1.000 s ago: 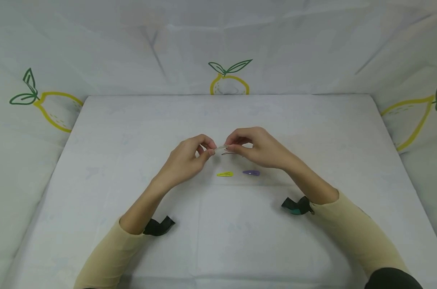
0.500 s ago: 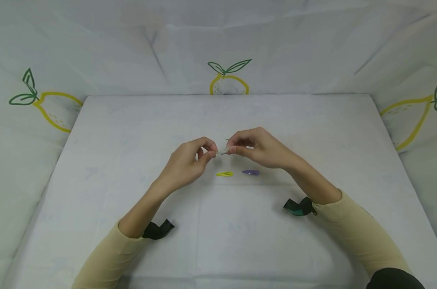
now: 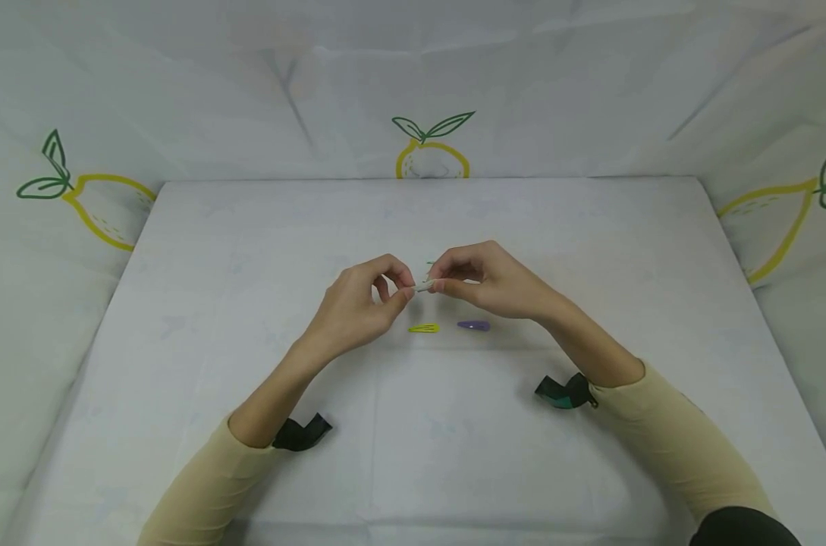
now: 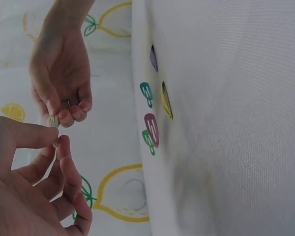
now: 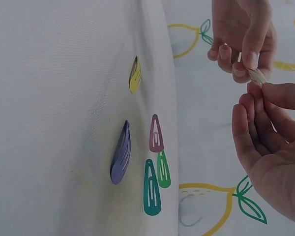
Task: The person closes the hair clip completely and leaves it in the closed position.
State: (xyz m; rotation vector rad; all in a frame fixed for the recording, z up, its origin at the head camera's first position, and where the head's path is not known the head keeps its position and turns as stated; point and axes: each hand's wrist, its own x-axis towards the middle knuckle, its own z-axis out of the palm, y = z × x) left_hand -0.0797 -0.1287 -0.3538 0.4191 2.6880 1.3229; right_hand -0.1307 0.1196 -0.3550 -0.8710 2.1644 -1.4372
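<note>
A small cream-white snap hair clip (image 3: 423,286) is held up between both hands above the table. My left hand (image 3: 361,307) pinches its left end between thumb and index finger; my right hand (image 3: 494,280) pinches the other end the same way. Fingertips cover much of the clip (image 5: 257,76), so I cannot tell whether it is snapped open. Just in front of the hands, a yellow hair clip (image 3: 423,328) and a purple hair clip (image 3: 473,326) lie on the table.
Beyond them lie a mauve clip (image 5: 156,133), a green clip (image 5: 163,169) and a teal clip (image 5: 151,189), mostly hidden by my right hand in the head view. A white cloth covers the table (image 3: 426,425); lemon-printed cloth (image 3: 556,91) surrounds it.
The cream-white clip has come down slightly and its angle has changed. My left fingertips have shifted a little right, closer to the right ones. The clips on the table have not moved.
</note>
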